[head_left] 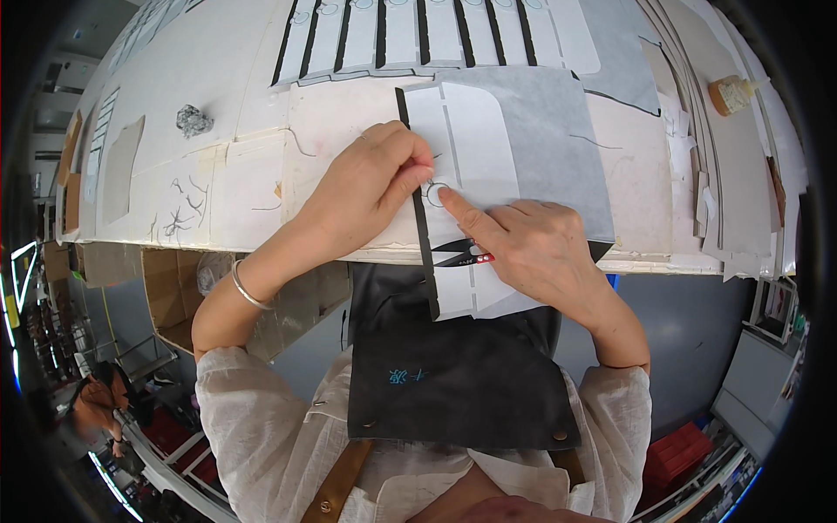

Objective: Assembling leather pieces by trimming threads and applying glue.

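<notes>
At the frame's centre, a black-edged white panel (479, 131) is being worked on at its circle (436, 193). Similar circle-marked panels (398, 39) are laid in a row at top centre; whether they are done or still to do cannot be told. The left grip (366, 181) is pinched together, its contents unclear; the right grip (539, 244) is clamped on thread snips (452, 261). Thread scraps (180, 218) are strewn over the table (235, 91) at left; a cardboard box (171, 292) is kept below.
</notes>
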Available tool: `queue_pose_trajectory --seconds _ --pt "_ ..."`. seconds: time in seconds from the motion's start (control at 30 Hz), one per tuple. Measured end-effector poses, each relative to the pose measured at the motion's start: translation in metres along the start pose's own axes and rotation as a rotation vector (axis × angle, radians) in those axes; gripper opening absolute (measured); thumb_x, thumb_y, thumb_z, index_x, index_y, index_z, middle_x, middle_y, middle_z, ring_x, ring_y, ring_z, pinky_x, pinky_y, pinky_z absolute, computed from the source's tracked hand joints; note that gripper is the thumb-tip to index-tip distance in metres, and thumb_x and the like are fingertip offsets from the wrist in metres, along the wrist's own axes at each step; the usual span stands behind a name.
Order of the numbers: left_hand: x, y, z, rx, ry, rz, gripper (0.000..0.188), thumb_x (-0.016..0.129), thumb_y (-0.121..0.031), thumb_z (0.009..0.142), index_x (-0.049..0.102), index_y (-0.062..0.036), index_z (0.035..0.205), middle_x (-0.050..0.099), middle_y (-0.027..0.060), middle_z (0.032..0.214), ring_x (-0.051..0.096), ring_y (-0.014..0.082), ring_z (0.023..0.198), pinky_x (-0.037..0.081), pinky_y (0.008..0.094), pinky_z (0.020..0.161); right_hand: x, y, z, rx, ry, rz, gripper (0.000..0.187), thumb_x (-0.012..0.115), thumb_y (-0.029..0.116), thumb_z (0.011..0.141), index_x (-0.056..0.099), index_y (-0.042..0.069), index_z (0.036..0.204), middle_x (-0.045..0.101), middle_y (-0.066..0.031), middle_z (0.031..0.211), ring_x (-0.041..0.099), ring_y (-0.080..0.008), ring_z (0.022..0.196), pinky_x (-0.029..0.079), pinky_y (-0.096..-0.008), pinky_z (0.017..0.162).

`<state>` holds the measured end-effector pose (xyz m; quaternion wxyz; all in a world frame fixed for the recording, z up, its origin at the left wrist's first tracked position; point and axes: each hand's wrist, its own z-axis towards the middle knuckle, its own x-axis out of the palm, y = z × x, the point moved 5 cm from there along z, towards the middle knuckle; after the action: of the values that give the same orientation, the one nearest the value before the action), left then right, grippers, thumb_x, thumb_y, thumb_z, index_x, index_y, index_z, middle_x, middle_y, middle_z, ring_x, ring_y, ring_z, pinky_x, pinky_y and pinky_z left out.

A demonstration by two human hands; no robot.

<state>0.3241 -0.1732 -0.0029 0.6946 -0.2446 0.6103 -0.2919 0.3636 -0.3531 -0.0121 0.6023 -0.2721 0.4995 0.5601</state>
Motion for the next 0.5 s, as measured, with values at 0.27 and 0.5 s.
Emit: queue_pose_trajectory --seconds 0.27,0.5 --pt "-0.002 0.003 0.001 -0.091 0.002 -0.091 0.010 0.064 -0.008 0.091 0.057 -0.0011 0.091 0.057 0.0128 0.088 0.056 0.0310 0.084 0.047 0.0386 0.073 0.001 -0.001 0.000 0.004 -0.005 0.004 0.062 0.067 0.004 0.070 0.066 0.015 0.130 0.047 -0.0001 0.055 0.052 -0.0159 0.049 0.044 -0.0313 0.046" --pt "0.001 -0.001 0.000 0.057 0.009 0.045 0.011 0.064 -0.010 0.092 0.057 -0.0008 0.094 0.058 0.0115 0.086 0.057 0.0283 0.083 0.047 0.0378 0.073 0.000 0.000 0.000 -0.007 -0.016 0.007 0.061 0.068 0.005 0.070 0.066 0.015 0.130 0.047 -0.0001 0.055 0.052 -0.0157 0.049 0.044 -0.0313 0.046"
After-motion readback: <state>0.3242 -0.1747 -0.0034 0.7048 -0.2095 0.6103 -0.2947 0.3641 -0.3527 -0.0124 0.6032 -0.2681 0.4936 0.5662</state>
